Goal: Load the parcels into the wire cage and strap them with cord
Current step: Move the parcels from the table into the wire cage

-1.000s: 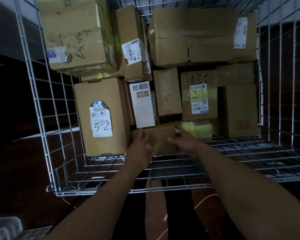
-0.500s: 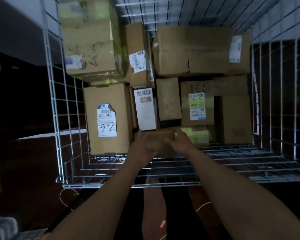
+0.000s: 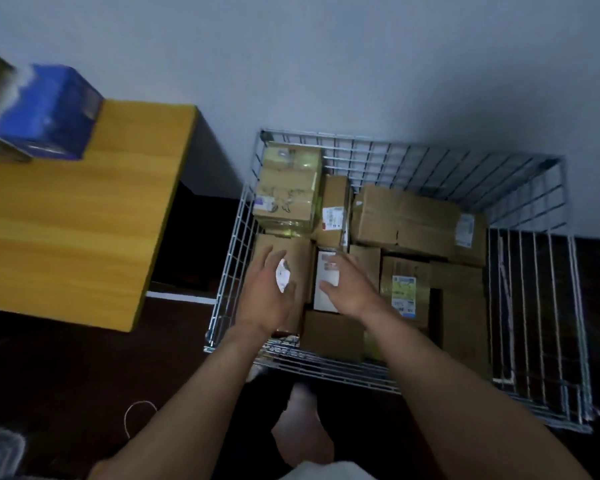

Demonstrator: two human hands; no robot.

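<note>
**Cardboard parcels (image 3: 409,216) cover the cage floor, no cord on them yet**

Cardboard boxes of many sizes stand close together inside the wire cage (image 3: 413,147), from the far left corner to the right side. I judge that the loading is mostly done. No cord runs over the boxes or through the wires, so the strapping is not yet begun. A thin white cord (image 3: 127,418) lies on the dark floor, outside the near left corner of the cage and well apart from both hands.

Both hands hold nothing. The left hand (image 3: 269,292) is spread, with straight fingers, over the labelled box (image 3: 302,258) at the left side of the cage. The right hand (image 3: 349,289) is also spread, over the white parcel (image 3: 324,292) just beside that box. Whether the palms touch the boxes, I cannot tell.

A small brown box (image 3: 333,336) sits at the near edge of the cage, between the two wrists and free of both hands.

On the wooden table (image 3: 66,220), left of the cage, a blue box (image 3: 49,112) waits, perhaps to be loaded next.
</note>
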